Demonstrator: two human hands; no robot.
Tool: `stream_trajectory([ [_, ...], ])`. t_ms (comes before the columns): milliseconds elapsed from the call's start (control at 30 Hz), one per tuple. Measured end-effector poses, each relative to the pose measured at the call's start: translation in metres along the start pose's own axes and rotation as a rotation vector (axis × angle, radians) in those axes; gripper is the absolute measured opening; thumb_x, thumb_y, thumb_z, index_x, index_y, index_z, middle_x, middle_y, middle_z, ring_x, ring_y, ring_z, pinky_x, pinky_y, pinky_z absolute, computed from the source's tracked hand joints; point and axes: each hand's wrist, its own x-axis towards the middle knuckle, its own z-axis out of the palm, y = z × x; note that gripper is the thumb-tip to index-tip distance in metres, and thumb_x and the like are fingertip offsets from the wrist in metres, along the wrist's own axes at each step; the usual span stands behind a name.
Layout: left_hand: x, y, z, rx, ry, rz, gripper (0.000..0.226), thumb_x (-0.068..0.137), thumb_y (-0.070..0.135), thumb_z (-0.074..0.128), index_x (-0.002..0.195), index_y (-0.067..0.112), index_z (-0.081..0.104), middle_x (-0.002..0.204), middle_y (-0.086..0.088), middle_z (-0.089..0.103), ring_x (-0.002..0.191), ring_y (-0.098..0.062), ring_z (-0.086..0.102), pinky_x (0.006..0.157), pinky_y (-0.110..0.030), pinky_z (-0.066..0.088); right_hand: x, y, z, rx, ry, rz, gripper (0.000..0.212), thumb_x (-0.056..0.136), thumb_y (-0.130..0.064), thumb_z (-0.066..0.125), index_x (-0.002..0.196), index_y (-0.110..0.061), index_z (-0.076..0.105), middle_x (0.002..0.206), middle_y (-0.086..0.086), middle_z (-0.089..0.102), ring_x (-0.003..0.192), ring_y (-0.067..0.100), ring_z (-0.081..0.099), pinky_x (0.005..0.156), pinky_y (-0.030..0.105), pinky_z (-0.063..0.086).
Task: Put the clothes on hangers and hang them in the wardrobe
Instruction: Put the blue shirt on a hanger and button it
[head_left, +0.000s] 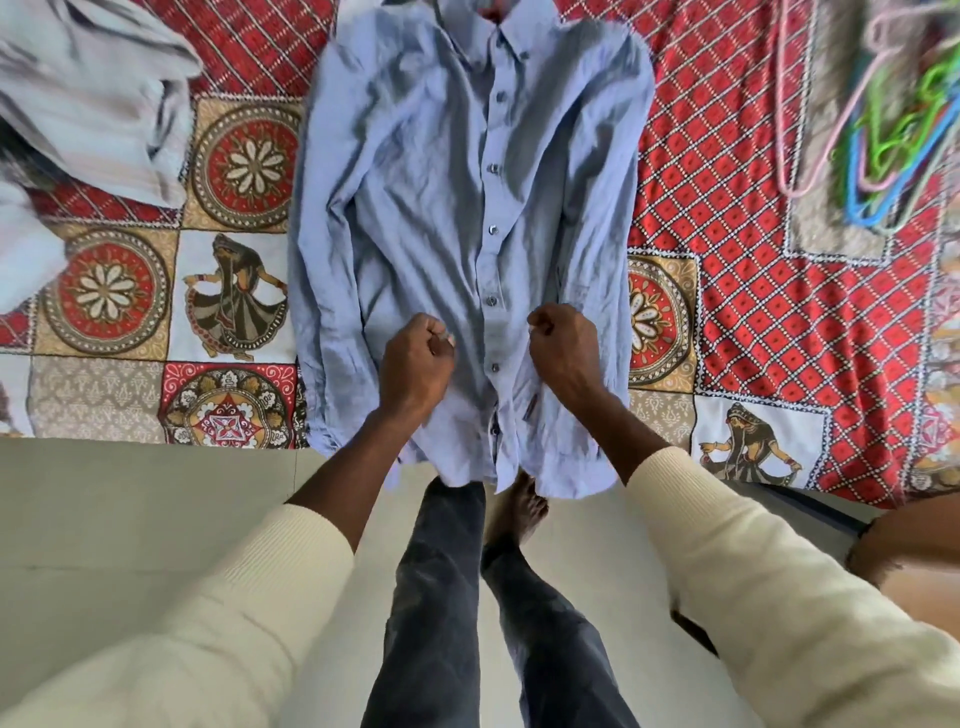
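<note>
A light blue buttoned shirt (467, 218) lies flat, front up, on the patterned bed cover, its collar at the far side and its hem hanging over the near bed edge. My left hand (415, 358) is curled into a fist on the shirt's lower front, left of the button line, and seems to pinch the cloth. My right hand (563, 345) is curled the same way to the right of the buttons, with creases running toward it. A bundle of coloured plastic hangers (883, 130) lies on the bed at the far right.
A heap of pale striped clothes (93, 98) lies at the bed's far left. The red patterned bed cover (753, 291) spreads under everything. I stand barefoot on pale floor (130, 499) against the bed edge. A brown object (904, 540) shows at the right edge.
</note>
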Motion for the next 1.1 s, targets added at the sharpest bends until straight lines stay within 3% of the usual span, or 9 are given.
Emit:
stream_trajectory([
  [167, 0.109, 0.057, -0.028, 0.152, 0.002, 0.177, 0.019, 0.091, 0.001, 0.047, 0.103, 0.004, 0.062, 0.109, -0.014, 0.063, 0.098, -0.031, 0.059, 0.077, -0.031, 0.042, 0.088, -0.044, -0.039, -0.118, 0.042, -0.147, 0.024, 0.085, 0.002, 0.044, 0.093, -0.004, 0.066, 0.100, 0.018, 0.066, 0.090, 0.035, 0.063, 0.068, 0.030, 0.043],
  [333, 0.214, 0.107, -0.044, 0.274, 0.013, 0.324, 0.024, 0.092, 0.002, 0.046, 0.110, 0.005, 0.061, 0.114, -0.018, 0.061, 0.105, -0.037, 0.057, 0.085, -0.043, 0.047, 0.170, -0.082, -0.065, -0.309, 0.047, -0.208, 0.037, 0.088, -0.001, 0.045, 0.122, -0.005, 0.056, 0.128, 0.015, 0.057, 0.107, 0.038, 0.058, 0.074, 0.037, 0.046],
  [433, 0.270, 0.126, -0.050, 0.352, 0.059, 0.430, 0.023, 0.089, 0.005, 0.046, 0.103, 0.002, 0.063, 0.104, -0.022, 0.064, 0.098, -0.041, 0.059, 0.080, -0.046, 0.048, 0.215, -0.094, -0.063, -0.431, 0.020, -0.356, 0.056, 0.084, 0.000, 0.048, 0.140, -0.004, 0.046, 0.145, 0.015, 0.047, 0.129, 0.037, 0.047, 0.098, 0.047, 0.047],
  [500, 0.305, 0.136, -0.052, 0.379, 0.074, 0.501, 0.032, 0.089, 0.009, 0.041, 0.109, 0.001, 0.065, 0.107, -0.023, 0.064, 0.101, -0.043, 0.059, 0.085, -0.048, 0.049, 0.247, -0.096, -0.057, -0.527, -0.062, -0.440, 0.060, 0.081, 0.002, 0.054, 0.140, 0.003, 0.046, 0.145, 0.020, 0.047, 0.134, 0.039, 0.043, 0.105, 0.049, 0.042],
  [567, 0.338, 0.150, -0.052, 0.408, 0.064, 0.546, 0.033, 0.092, 0.006, 0.043, 0.117, 0.000, 0.063, 0.115, -0.024, 0.063, 0.108, -0.042, 0.056, 0.090, -0.047, 0.046, 0.278, -0.095, -0.056, -0.540, -0.096, -0.360, 0.063, 0.078, -0.002, 0.061, 0.138, 0.008, 0.045, 0.145, 0.026, 0.045, 0.136, 0.042, 0.040, 0.109, 0.049, 0.038],
  [700, 0.393, 0.173, -0.044, 0.524, 0.001, 0.592, 0.043, 0.092, 0.000, 0.048, 0.134, 0.000, 0.053, 0.134, -0.020, 0.055, 0.126, -0.037, 0.045, 0.106, -0.041, 0.029, 0.305, -0.097, -0.056, -0.496, -0.205, 0.011, 0.084, 0.086, -0.018, 0.058, 0.155, -0.002, 0.012, 0.163, 0.012, 0.015, 0.148, 0.032, 0.018, 0.117, 0.045, 0.026],
  [833, 0.417, 0.187, -0.036, 0.563, -0.152, 0.486, 0.057, 0.099, 0.021, 0.053, 0.150, 0.006, 0.033, 0.148, -0.019, 0.040, 0.136, -0.036, 0.037, 0.110, -0.043, 0.027, 0.311, -0.103, -0.048, -0.545, -0.211, 0.061, 0.091, 0.086, -0.027, 0.060, 0.155, -0.003, 0.006, 0.162, 0.011, 0.018, 0.147, 0.030, 0.022, 0.115, 0.047, 0.030],
  [967, 0.424, 0.206, -0.041, 0.571, -0.178, 0.284, 0.087, 0.089, 0.032, 0.070, 0.154, 0.015, 0.016, 0.154, -0.016, 0.030, 0.133, -0.037, 0.041, 0.097, -0.046, 0.039, 0.319, -0.108, -0.049, -0.582, -0.210, 0.088, 0.087, 0.086, -0.034, 0.064, 0.153, -0.001, 0.017, 0.154, 0.014, 0.035, 0.138, 0.033, 0.040, 0.109, 0.044, 0.039],
  [1100, 0.431, 0.216, -0.056, 0.542, -0.406, 0.154, 0.061, 0.073, 0.032, 0.080, 0.127, 0.016, 0.060, 0.125, -0.008, 0.064, 0.101, -0.026, 0.062, 0.082, -0.031, 0.048, 0.317, -0.104, -0.048, -0.590, -0.167, 0.035, 0.078, 0.084, -0.036, 0.064, 0.146, -0.001, 0.032, 0.144, 0.015, 0.048, 0.129, 0.034, 0.049, 0.100, 0.043, 0.046],
])
